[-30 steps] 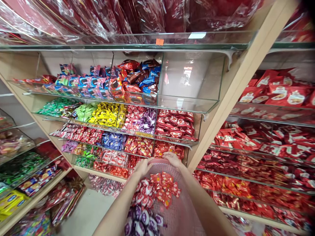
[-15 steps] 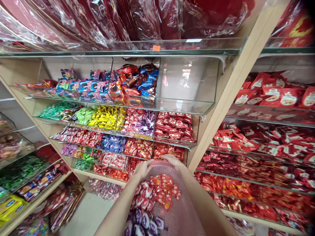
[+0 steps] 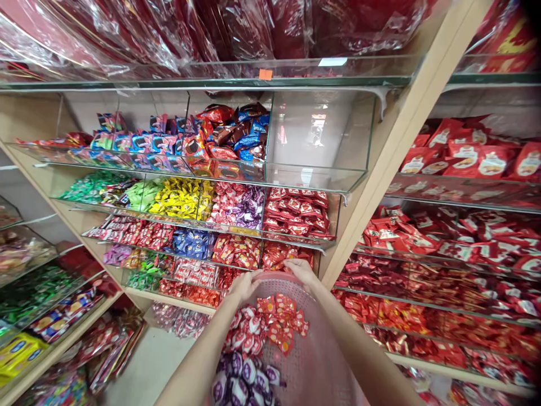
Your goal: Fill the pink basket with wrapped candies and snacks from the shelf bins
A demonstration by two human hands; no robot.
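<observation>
A pink perforated plastic basket (image 3: 325, 361) is tilted in front of me at the lower middle. My left hand (image 3: 243, 286) is closed on its far rim at the left. On the right side of the same rim, my right hand (image 3: 301, 272) grips too, thumb side toward the middle. Inside lie red-and-white wrapped candies (image 3: 247, 332), orange-red candy packets (image 3: 281, 321) and, nearer to me, purple-and-white wrapped candies (image 3: 243, 383). Just beyond my hands is a shelf compartment of red packets (image 3: 279, 255).
A tiered shelf holds yellow packets (image 3: 181, 197), blue packets (image 3: 192, 243) and red packets (image 3: 298, 214) behind glass fronts (image 3: 313, 177). A wooden upright (image 3: 380, 163) divides it from red-packet shelves at right. Wrapped bundles (image 3: 110, 344) lie at lower left.
The view has shifted slightly, so the shelves sit a little higher and further left. My right hand has moved slightly to the right along the rim; the candies lie much the same.
</observation>
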